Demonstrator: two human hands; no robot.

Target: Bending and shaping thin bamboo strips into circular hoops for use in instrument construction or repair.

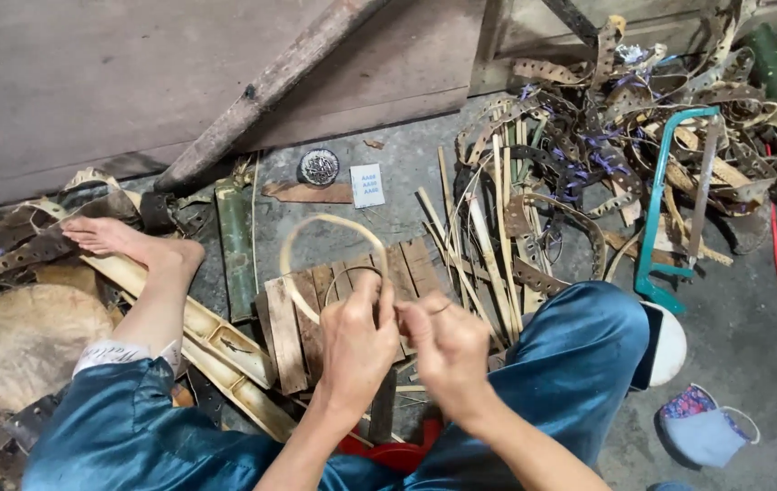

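Sitting low on the floor (734, 336), working close above the knees. Pinching with the left hand (357, 341) at the bottom of a pale bamboo hoop (334, 264), fingers closed on the strip; bringing the right hand (448, 345) in beside it, fingertips nipped on something thin, perhaps a binding strand, too fine to make out. Hoop already bent into a full ring and, judging by the grip, being fastened at the overlap; the joint itself hiding behind the fingers. Resting under the hoop, a small slatted wooden board (298, 318). Lying further off, loose bamboo splints (488, 245), a round tin (319, 167), a green-framed saw (670, 200), and a tangled heap of punched strips (625, 118) running out of frame.
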